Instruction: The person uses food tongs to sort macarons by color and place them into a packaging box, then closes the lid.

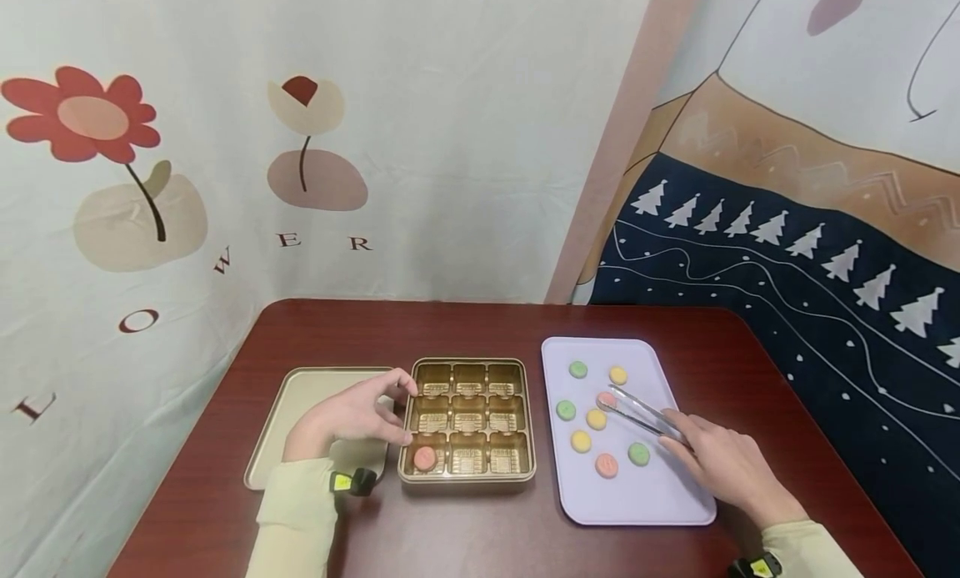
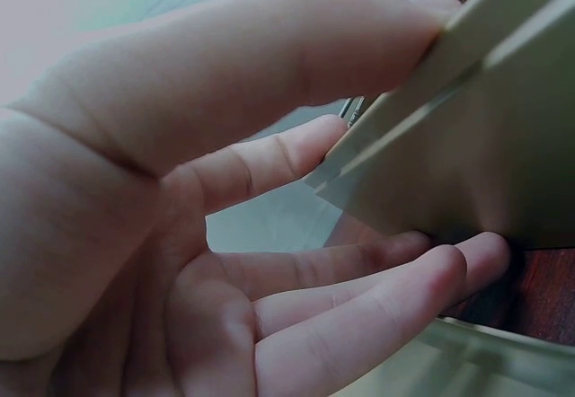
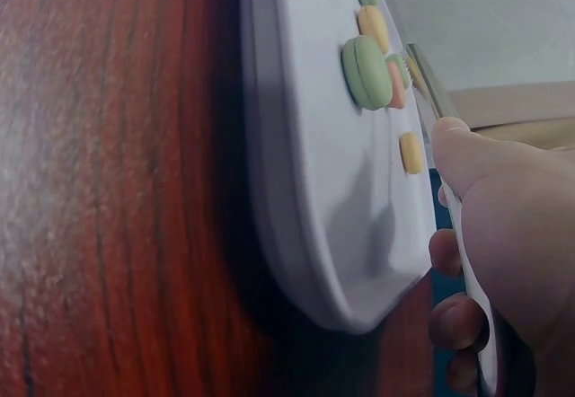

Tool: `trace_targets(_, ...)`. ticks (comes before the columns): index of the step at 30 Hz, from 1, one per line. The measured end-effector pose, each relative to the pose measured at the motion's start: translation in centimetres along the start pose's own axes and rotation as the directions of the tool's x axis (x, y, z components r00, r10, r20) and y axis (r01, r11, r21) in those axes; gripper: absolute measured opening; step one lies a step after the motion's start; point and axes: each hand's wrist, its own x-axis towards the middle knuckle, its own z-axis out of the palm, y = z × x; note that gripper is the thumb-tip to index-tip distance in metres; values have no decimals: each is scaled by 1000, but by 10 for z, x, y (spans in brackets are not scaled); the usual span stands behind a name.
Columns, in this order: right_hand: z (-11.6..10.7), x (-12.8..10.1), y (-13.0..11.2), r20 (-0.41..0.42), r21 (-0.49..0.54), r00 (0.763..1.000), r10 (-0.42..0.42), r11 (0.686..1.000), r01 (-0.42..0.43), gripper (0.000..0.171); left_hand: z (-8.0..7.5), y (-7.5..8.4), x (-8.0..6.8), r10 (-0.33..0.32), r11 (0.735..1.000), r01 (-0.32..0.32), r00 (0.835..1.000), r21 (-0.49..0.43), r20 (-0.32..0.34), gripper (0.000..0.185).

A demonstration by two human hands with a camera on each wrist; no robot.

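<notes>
From the head camera, the right hand (image 1: 723, 461) rests on the lavender tray (image 1: 660, 499) and grips a pair of metal tongs (image 1: 637, 411), fingers curled round the handle end. The tong tips reach away from the hand to a pink sweet (image 1: 606, 400) near the middle of the tray and sit on either side of it. Round that sweet lie two yellow ones, three green ones and another pink sweet (image 1: 606, 465), which is just to the left of the knuckles. The left hand (image 1: 352, 419) lies over the edge of the flat gold lid (image 1: 300, 394), fingers loosely spread, with thumb and fingertips touching the left wall of the gold box (image 1: 468, 478). The box has nine compartments; a pink sweet (image 1: 424, 458) sits in the near left one, just beside the left thumb.

At the left wrist, the fingers (image 2: 359, 271) are nearly straight and close together, their tips against the box wall (image 2: 449, 145), the thumb pressing it from above. They hold nothing.

At the right wrist, the thumb (image 3: 467, 159) and curled fingers pinch the tongs (image 3: 427, 78), whose blades run past a green sweet (image 3: 364, 72) on the tray (image 3: 305, 199). The wooden table (image 3: 108, 190) lies beside it.
</notes>
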Motion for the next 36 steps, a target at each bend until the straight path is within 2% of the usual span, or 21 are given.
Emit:
trace_targets(7,2,-1,1,21,5,1000,6,1000,-7,58,0,0,0,1,1000,-1,1000,-17,3,57)
trace_targets(26,5,4,-3,27,-2,999,18,1000,-18,52,-1,1,0,1,1000,-1,1000,-2,-8,57)
trace_targets(36,7,-2,-7,65,37,996,60,997,-63,58,0,-1,1,-4,1000,4,1000,4,5,58)
